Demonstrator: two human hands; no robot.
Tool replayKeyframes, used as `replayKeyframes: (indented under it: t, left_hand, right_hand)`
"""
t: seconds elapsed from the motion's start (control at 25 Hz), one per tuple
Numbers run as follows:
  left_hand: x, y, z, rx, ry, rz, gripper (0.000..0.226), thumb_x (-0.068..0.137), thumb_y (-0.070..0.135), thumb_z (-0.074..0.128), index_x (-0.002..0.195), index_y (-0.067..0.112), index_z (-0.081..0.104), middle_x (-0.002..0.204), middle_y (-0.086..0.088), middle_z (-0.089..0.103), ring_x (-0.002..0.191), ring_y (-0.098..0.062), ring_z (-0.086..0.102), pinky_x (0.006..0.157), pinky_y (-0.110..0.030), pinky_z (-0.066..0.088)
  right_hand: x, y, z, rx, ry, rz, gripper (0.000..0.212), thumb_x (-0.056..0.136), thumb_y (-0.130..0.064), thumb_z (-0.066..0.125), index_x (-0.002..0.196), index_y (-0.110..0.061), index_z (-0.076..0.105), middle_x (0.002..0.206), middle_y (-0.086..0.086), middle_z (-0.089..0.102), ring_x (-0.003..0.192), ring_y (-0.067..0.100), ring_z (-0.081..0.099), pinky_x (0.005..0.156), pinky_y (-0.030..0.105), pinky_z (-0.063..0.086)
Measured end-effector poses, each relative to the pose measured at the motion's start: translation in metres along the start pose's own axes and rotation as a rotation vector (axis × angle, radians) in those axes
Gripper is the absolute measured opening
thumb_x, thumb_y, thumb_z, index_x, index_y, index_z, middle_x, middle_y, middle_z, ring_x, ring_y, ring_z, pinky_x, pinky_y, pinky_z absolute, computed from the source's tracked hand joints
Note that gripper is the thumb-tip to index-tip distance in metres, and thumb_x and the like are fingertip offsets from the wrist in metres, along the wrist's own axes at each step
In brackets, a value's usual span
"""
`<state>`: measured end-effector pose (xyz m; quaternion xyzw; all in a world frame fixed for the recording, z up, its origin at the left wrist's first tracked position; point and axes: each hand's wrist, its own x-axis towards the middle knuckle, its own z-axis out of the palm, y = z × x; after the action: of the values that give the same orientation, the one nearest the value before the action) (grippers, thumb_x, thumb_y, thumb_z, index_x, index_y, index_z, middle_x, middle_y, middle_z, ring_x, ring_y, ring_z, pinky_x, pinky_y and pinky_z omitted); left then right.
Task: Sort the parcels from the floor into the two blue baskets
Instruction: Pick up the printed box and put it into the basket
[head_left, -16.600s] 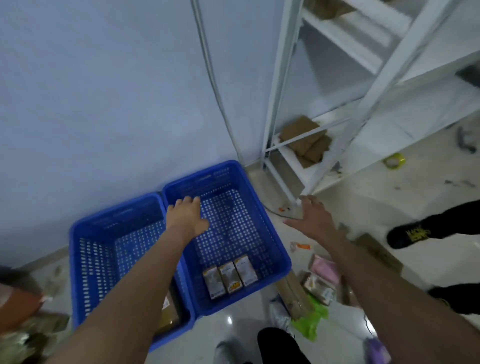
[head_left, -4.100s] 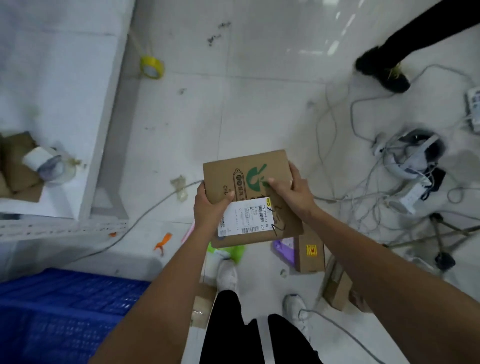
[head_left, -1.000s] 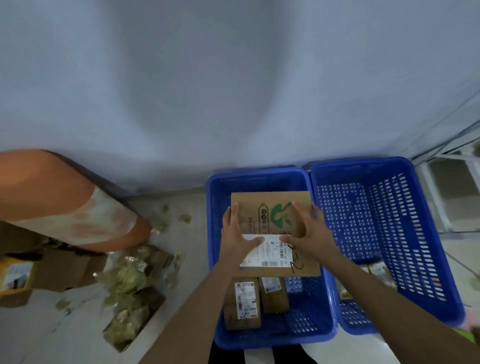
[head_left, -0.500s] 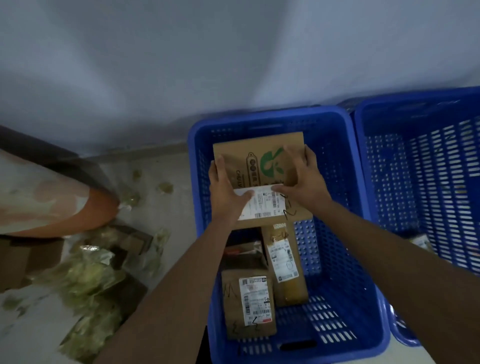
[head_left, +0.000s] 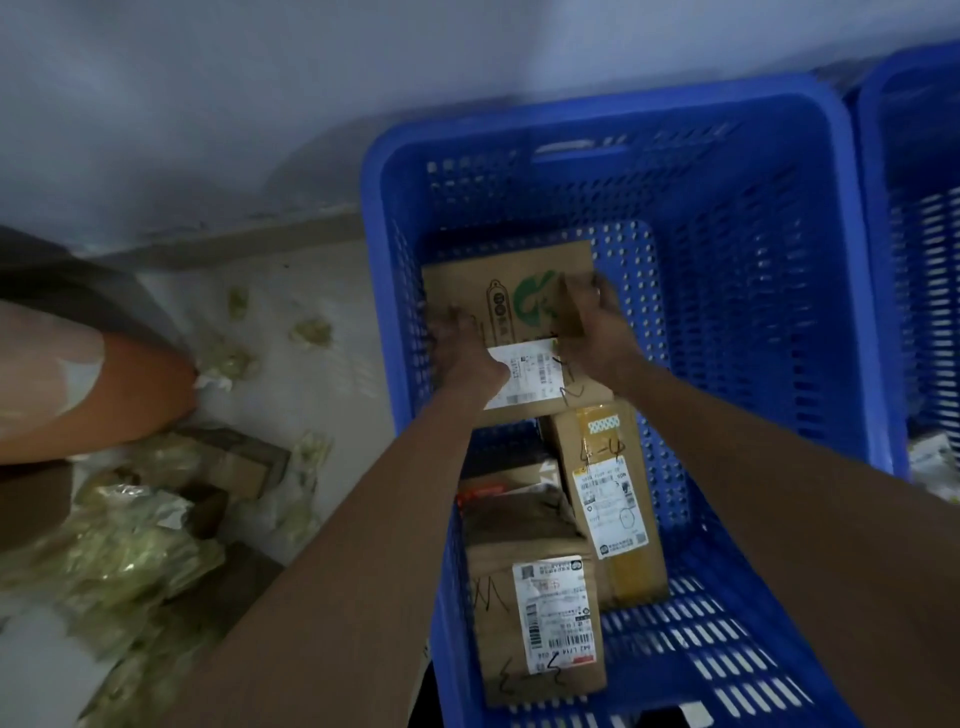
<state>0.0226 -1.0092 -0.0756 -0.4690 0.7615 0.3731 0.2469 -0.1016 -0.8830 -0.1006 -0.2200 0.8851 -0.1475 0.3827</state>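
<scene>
Nearest, a labelled brown parcel (head_left: 540, 618) lies flat on the floor of the left blue basket (head_left: 821, 291); just beyond it, a yellow-taped parcel (head_left: 608, 499) lies alongside; further in, both hands hold a flat cardboard parcel with a green logo (head_left: 511, 301) low inside the same basket; the left hand (head_left: 465, 351) has its grip closed on the left edge, thumb on the white label; the right hand (head_left: 597, 332) clasps the right edge, fingers curled over the top; the second blue basket (head_left: 914, 218) stands right; crumpled packing (head_left: 130, 545) litters the floor left.
</scene>
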Motion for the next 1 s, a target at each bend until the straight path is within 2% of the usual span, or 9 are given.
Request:
replayKeyframes:
  t: [0.12, 0.2, 0.32, 0.4, 0.44, 0.56, 0.76, 0.88, 1.0]
  left_hand:
    - [-0.001, -0.004, 0.007, 0.196, -0.162, -0.041, 0.099, 0.087, 0.02, 0.065, 0.152, 0.008, -0.008, 0.154, -0.013, -0.03, 0.147, -0.034, 0.0, 0.118, -0.04, 0.023]
    - [-0.008, -0.009, 0.013, 0.323, -0.272, -0.018, 0.093, 0.088, 0.029, 0.062, 0.153, 0.006, -0.001, 0.156, -0.015, -0.025, 0.146, -0.036, 0.004, 0.116, -0.044, 0.026]
    - [-0.025, -0.019, 0.017, 0.35, -0.339, 0.025, 0.071, 0.085, 0.026, 0.06, 0.147, 0.01, 0.028, 0.155, -0.014, 0.015, 0.135, -0.032, 0.031, 0.107, -0.042, 0.039]
    - [-0.04, -0.017, 0.008, 0.263, -0.351, 0.036, 0.058, 0.082, 0.019, 0.06, 0.136, 0.011, 0.039, 0.138, -0.011, 0.04, 0.122, -0.028, 0.045, 0.098, -0.04, 0.048]
    - [-0.048, -0.014, 0.001, 0.225, -0.324, 0.051, 0.055, 0.082, 0.017, 0.06, 0.134, 0.011, 0.042, 0.132, -0.01, 0.046, 0.118, -0.027, 0.049, 0.095, -0.039, 0.049]
    - [-0.074, 0.008, -0.03, 0.223, -0.203, 0.112, 0.055, 0.084, 0.024, 0.065, 0.133, 0.012, 0.044, 0.127, -0.01, 0.05, 0.117, -0.027, 0.05, 0.092, -0.038, 0.05]
    - [-0.128, 0.088, -0.099, 0.314, -0.087, 0.231, 0.057, 0.082, 0.038, 0.065, 0.127, 0.007, 0.046, 0.12, -0.013, 0.055, 0.112, -0.031, 0.053, 0.08, -0.035, 0.047]
    - [-0.18, 0.145, -0.137, 0.336, -0.006, 0.326, 0.052, 0.082, 0.04, 0.063, 0.124, 0.012, 0.049, 0.125, -0.011, 0.051, 0.115, -0.03, 0.049, 0.088, -0.037, 0.047]
    - [-0.25, 0.203, -0.169, 0.336, 0.067, 0.357, 0.063, 0.087, 0.036, 0.06, 0.141, 0.014, 0.036, 0.144, -0.01, 0.038, 0.128, -0.03, 0.039, 0.102, -0.046, 0.041]
  right_hand:
    - [0.004, 0.006, 0.004, -0.177, -0.17, -0.03, 0.096, 0.089, -0.02, 0.067, 0.156, -0.025, -0.001, 0.157, 0.019, -0.027, 0.147, 0.037, 0.015, 0.112, 0.039, 0.035]
    - [0.003, 0.001, -0.001, -0.302, -0.308, 0.005, 0.095, 0.091, -0.025, 0.065, 0.156, -0.022, -0.004, 0.154, 0.026, -0.03, 0.146, 0.04, 0.017, 0.113, 0.039, 0.034]
    - [-0.008, -0.01, -0.009, -0.402, -0.396, 0.047, 0.089, 0.087, -0.027, 0.069, 0.156, -0.026, 0.012, 0.159, 0.021, -0.018, 0.135, 0.037, 0.04, 0.107, 0.037, 0.043]
    - [-0.035, -0.013, -0.023, -0.4, -0.42, 0.044, 0.078, 0.087, -0.03, 0.07, 0.152, -0.024, 0.028, 0.161, 0.016, 0.006, 0.136, 0.033, 0.04, 0.107, 0.038, 0.042]
    - [-0.05, -0.011, -0.032, -0.37, -0.423, 0.052, 0.076, 0.088, -0.033, 0.068, 0.152, -0.023, 0.028, 0.16, 0.014, 0.012, 0.14, 0.032, 0.034, 0.109, 0.039, 0.039]
    - [-0.093, 0.007, -0.064, -0.346, -0.344, 0.087, 0.094, 0.083, -0.054, 0.067, 0.156, -0.033, 0.01, 0.164, 0.004, -0.001, 0.148, 0.028, 0.016, 0.112, 0.045, 0.035]
    - [-0.156, 0.019, -0.168, -0.331, -0.126, 0.071, 0.1, 0.081, -0.069, 0.059, 0.156, -0.031, 0.005, 0.164, 0.002, -0.002, 0.145, 0.027, 0.026, 0.105, 0.042, 0.043]
    - [-0.205, 0.023, -0.244, -0.253, -0.024, 0.057, 0.1, 0.079, -0.072, 0.059, 0.156, -0.032, 0.009, 0.164, 0.002, 0.001, 0.14, 0.027, 0.037, 0.101, 0.041, 0.046]
    - [-0.26, 0.018, -0.326, -0.129, 0.072, 0.062, 0.098, 0.077, -0.068, 0.064, 0.155, -0.03, 0.017, 0.163, 0.004, 0.009, 0.139, 0.028, 0.038, 0.105, 0.042, 0.042]
